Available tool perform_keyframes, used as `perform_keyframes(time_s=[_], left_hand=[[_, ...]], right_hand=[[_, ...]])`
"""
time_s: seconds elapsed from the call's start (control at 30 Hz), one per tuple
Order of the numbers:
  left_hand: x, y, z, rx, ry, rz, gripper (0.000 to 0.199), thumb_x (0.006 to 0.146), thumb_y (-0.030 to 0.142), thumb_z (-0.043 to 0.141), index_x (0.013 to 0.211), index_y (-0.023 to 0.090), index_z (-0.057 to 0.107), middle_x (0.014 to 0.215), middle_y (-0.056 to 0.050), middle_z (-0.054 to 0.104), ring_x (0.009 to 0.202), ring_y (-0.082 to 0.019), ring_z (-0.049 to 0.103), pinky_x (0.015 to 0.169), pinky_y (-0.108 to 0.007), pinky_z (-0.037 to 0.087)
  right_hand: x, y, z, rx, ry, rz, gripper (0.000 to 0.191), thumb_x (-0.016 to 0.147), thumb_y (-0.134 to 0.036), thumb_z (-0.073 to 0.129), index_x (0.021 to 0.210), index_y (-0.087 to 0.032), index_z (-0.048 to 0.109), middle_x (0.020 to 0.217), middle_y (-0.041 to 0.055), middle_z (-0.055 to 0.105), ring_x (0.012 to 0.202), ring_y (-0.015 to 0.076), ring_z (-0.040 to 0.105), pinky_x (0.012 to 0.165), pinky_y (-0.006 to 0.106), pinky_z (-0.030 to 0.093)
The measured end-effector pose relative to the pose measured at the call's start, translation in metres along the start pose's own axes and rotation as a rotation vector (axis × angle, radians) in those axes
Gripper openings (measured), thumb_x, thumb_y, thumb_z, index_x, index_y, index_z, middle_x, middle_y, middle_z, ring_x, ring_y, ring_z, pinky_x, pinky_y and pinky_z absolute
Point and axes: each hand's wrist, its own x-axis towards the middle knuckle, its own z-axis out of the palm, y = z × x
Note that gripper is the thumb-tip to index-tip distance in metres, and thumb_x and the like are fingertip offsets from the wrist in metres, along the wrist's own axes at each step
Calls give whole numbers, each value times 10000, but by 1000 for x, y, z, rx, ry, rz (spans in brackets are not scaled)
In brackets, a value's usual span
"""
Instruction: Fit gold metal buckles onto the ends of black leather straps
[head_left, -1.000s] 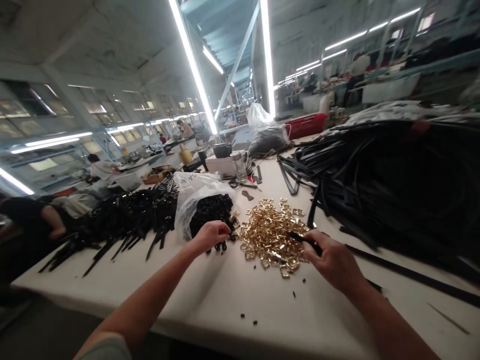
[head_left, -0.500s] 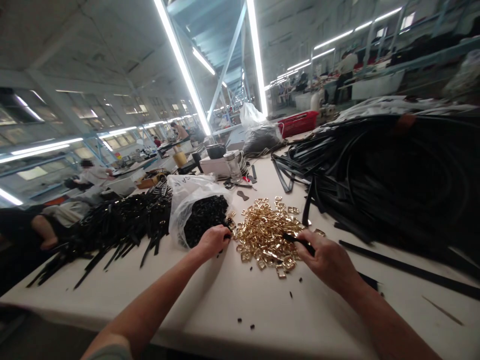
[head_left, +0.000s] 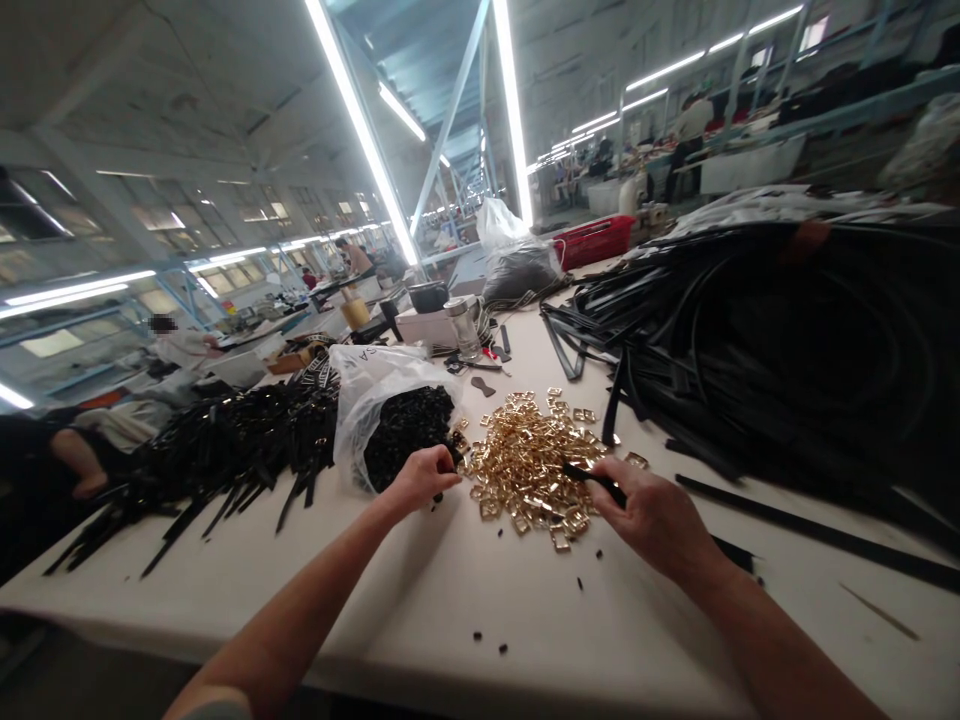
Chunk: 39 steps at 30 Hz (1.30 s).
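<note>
Strap: one short black strap [head_left: 576,471] is held at centre right of the frame, its free end pointed left over the gold buckles [head_left: 525,450].
Right hand: the strap is gripped between the thumb and curled fingers of the right hand [head_left: 660,510].
Left hand: the fingertips of the left hand [head_left: 416,482] are drawn together beside the mouth of the white plastic bag [head_left: 349,405]; whether anything small is pinched there cannot be told.
Handling: the strap is probably best gripped close to its end, so that the tip is kept stiff. Small pieces are best pinched singly, by the edges, and tangled buckles are best eased apart rather than tugged.
Count in hand: one strap is seen in the right hand; nothing can be surely counted in the left.
Buckles: one heap is seen at the centre, too overlapped to be counted.
Black pieces: one bagful is heaped left of centre, uncountable; five loose bits are seen on the table [head_left: 420,630], lower centre.
Straps about: one long strap [head_left: 817,530] is laid at lower right; one large bundle [head_left: 795,340] is piled at right and one strap pile [head_left: 240,440] at left, neither countable.
Behind: one glass jar [head_left: 463,330] and one red crate [head_left: 596,241] are seen, upper centre.
</note>
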Motion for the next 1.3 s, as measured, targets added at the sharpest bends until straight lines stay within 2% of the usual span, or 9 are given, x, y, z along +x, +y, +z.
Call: perform_keyframes(time_s=[0.1,0.23,0.47,0.6,0.77,1.0,1.1,1.17,1.3], left_hand=[[-3,1,7,-202,-72,-78,184,637,304,732,697,176,615,578,33,596,538,-125,547,530,-244,416],[-10,7,13,-434,-146,-141,308,586,356,783,784,149,672,661,-6,661,580,-123,591,595,-263,478],[-19,3,17,-597,-94,-220,303,638,370,732,828,146,660,778,-53,711,659,-144,673,646,-269,517],[-19,-6,18,-526,-36,-201,261,674,360,686,828,150,667,778,-57,718,628,-141,663,593,-251,491],[-15,-13,21,-332,15,-123,177,721,237,590,838,157,696,675,-9,668,587,-137,626,550,-241,449],[-9,-6,22,3,96,49,188,721,102,611,832,194,731,784,-11,657,754,-168,596,735,-284,455],[-9,2,18,95,132,90,180,767,95,582,856,189,708,831,-28,644,802,-183,587,781,-299,439],[-12,9,17,131,105,114,118,797,151,600,823,196,705,826,-24,626,782,-180,578,758,-292,432],[-15,20,18,135,-68,148,48,745,260,709,766,225,734,776,6,624,696,-159,570,682,-267,415]], right_hand=[[0,0,0,1,1,-5,211,867,-346,459,839,-228,632,687,26,684,586,192,628,542,281,376],[-1,0,0,-7,-4,-17,207,874,-343,455,823,-231,622,679,23,680,577,191,631,528,279,367],[-1,4,2,-30,-23,-8,220,878,-354,454,860,-232,636,699,26,691,595,207,651,528,288,378],[-1,4,3,-16,-27,-4,216,879,-367,469,865,-237,641,723,21,699,621,210,662,546,293,392],[-1,4,2,2,-75,18,230,888,-399,473,848,-246,641,712,13,694,619,205,656,550,292,385],[-1,2,0,14,-117,53,234,887,-396,464,815,-239,621,708,19,682,618,202,641,563,288,381],[-1,0,-1,16,-110,54,233,886,-391,464,816,-235,622,716,24,684,610,197,631,569,289,386],[-1,-1,-2,22,-108,52,230,883,-387,466,817,-233,623,720,26,687,614,194,631,575,288,390],[-1,-1,-2,23,-102,52,233,875,-386,472,803,-226,625,702,26,676,603,189,624,567,286,380]])
